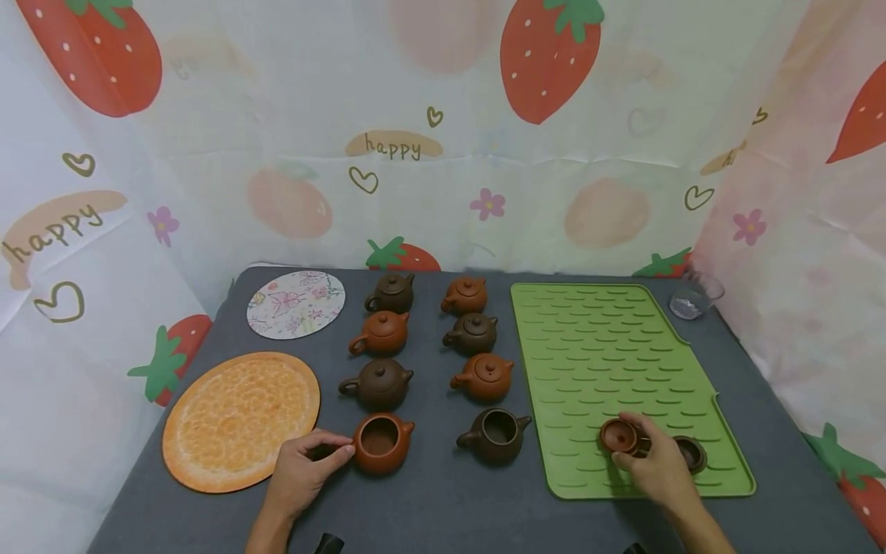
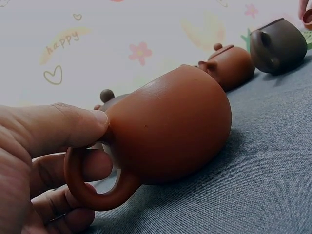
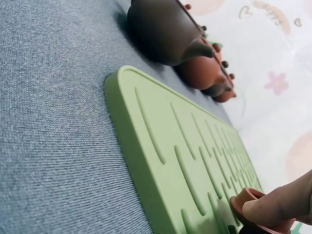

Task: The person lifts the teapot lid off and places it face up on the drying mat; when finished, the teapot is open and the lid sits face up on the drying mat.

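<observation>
My left hand pinches the handle of a reddish-brown clay teapot that stands lidless on the table. In the left wrist view the thumb presses on top of the handle and the other fingers curl behind it. Over the green mat, my right hand holds a reddish-brown teapot lid between thumb and fingers, its hollow underside up. A dark brown lid lies on the mat just right of that hand. Between the hands stands a dark brown teapot, also lidless.
Behind the two lidless pots, several lidded teapots stand in two columns. At the left lie a round bread-patterned mat and a flowered oval mat. A clear glass cup stands at the back right corner.
</observation>
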